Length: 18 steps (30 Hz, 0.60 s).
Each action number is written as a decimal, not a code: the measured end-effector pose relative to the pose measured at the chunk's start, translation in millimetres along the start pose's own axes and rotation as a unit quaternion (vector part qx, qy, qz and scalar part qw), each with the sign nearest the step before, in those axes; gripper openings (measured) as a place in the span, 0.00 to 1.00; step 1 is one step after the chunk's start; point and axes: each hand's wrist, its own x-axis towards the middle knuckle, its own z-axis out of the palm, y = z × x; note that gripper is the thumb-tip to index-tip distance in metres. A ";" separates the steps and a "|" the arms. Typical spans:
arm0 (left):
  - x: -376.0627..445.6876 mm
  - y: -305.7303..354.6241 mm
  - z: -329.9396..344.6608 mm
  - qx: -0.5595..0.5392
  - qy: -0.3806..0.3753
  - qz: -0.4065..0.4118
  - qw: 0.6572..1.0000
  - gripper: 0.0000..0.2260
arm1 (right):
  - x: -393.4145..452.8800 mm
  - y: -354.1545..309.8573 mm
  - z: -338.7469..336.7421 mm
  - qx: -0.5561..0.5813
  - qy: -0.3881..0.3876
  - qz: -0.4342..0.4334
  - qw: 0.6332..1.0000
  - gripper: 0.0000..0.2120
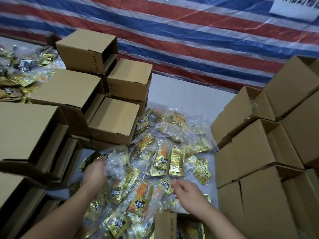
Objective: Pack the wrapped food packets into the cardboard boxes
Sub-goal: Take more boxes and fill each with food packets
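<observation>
A heap of gold and orange wrapped food packets in clear plastic bags covers the grey table in front of me. My left hand reaches into the heap's left side and grips a clear bag of packets. My right hand hovers over the heap's lower right with fingers loosely curled, holding nothing that I can see. An open cardboard box with packets inside sits at the bottom edge, between my forearms.
Stacks of cardboard boxes rise on the left, and taller stacks wall the right side. More packets lie at the far left. A red, white and blue striped tarp hangs behind the table.
</observation>
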 end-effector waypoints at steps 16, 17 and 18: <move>-41.9 18.7 25.7 -0.171 -0.089 0.002 0.981 0.27 | -4.5 -5.9 6.0 -0.011 -0.024 -0.014 1.000 0.16; -40.7 16.8 23.7 -0.182 -0.094 0.001 0.979 0.28 | -5.0 -5.5 6.0 -0.011 -0.023 -0.011 1.000 0.16; -39.7 15.5 20.2 -0.203 -0.097 -0.009 0.974 0.28 | -5.3 -5.2 6.2 -0.011 -0.021 -0.009 1.000 0.15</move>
